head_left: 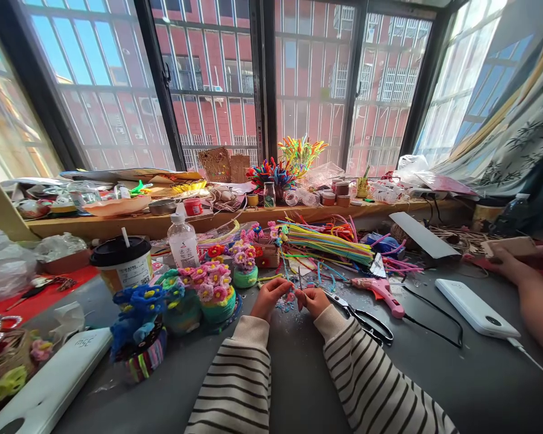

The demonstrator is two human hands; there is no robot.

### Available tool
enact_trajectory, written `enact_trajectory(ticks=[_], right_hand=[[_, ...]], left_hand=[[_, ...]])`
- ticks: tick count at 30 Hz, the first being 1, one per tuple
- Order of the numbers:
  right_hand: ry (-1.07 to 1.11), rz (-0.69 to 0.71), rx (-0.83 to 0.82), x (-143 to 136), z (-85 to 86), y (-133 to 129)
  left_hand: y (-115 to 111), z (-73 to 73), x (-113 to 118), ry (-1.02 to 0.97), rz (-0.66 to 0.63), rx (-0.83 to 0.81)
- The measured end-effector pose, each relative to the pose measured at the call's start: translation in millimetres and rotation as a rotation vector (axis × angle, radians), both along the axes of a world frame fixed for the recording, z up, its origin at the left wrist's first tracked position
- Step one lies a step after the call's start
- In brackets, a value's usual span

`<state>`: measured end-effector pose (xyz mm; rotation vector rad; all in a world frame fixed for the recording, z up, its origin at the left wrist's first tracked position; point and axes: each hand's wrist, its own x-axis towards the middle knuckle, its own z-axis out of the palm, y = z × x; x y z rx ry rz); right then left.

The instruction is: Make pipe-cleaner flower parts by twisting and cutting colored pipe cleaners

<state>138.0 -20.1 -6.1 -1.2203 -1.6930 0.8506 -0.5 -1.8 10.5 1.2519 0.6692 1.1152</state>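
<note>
The left hand (274, 296) pinches a pale blue fuzzy stem (285, 263). The right hand (313, 301) grips a slim dark tool (300, 276), near a pink glue gun (386, 295).

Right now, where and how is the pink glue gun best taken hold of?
Probably take the pink glue gun by its handle, from the right: its nozzle points left, the handle slants toward the near right, and scissors lie close on its left.
</note>
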Motion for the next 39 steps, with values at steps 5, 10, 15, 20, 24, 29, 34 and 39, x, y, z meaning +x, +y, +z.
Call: enact_trajectory(ticks=[5,10,15,20,24,29,34,39], right_hand=[[-0.094,0.071,-0.016,1.7,3.2,-1.2],[-0.126,0.058,0.030,1.2,3.1,-1.2],[-0.140,0.008,0.037,0.5,1.1,-0.5],[-0.186,0.005,0.059,-1.9,-0.7,-0.2],[-0.191,0.068,0.075,-5.2,1.8,-4.2],[-0.171,0.158,0.075,-8.4,4.4,-8.7],[-0.187,0.150,0.063,-8.5,2.3,-7.4],[-0.201,0.167,0.098,-8.5,-2.1,-5.3]], left_hand=[[-0.9,1.7,0.9,-0.070,-0.006,-0.033],[-5.6,7.5,4.1,-0.127,-0.019,-0.104],[-2.4,6.7,2.7,-0.081,0.051,-0.160],[-0.4,4.9,2.5,-0.041,0.091,-0.172],[0.2,3.7,2.0,-0.048,0.077,-0.138],[2.2,2.6,0.7,-0.069,0.065,-0.140],[1.7,3.8,0.6,-0.057,0.006,-0.139],[1.2,2.6,-0.1,-0.041,-0.042,-0.096]])
